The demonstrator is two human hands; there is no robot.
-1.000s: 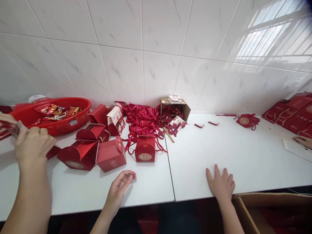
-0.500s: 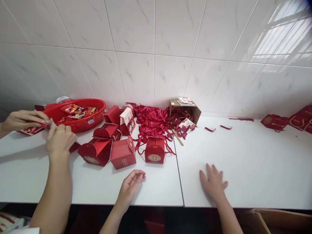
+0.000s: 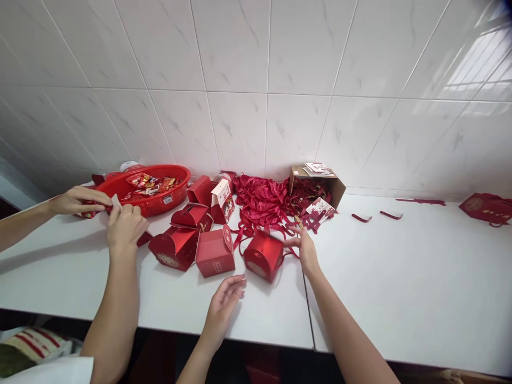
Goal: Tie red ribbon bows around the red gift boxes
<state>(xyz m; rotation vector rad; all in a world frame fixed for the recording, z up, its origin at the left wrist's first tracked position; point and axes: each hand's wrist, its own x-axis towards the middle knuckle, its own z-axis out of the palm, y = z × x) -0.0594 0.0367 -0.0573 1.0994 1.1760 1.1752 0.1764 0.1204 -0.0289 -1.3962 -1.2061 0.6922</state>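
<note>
red box (image 3: pixel 264 255): emblem blurred | red pouch (image 3: pixel 486 208): cut by right edge | striped cloth (image 3: pixel 28 349): cut by left edge

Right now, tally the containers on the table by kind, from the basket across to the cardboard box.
Red gift boxes: 5, one tilted at the right hand
White-and-red gift box: 1
Red basket: 1
Cardboard box: 1
Total: 8

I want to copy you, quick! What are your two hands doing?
Left hand: open, holding nothing.
Right hand: grip on the tilted red box.
</note>
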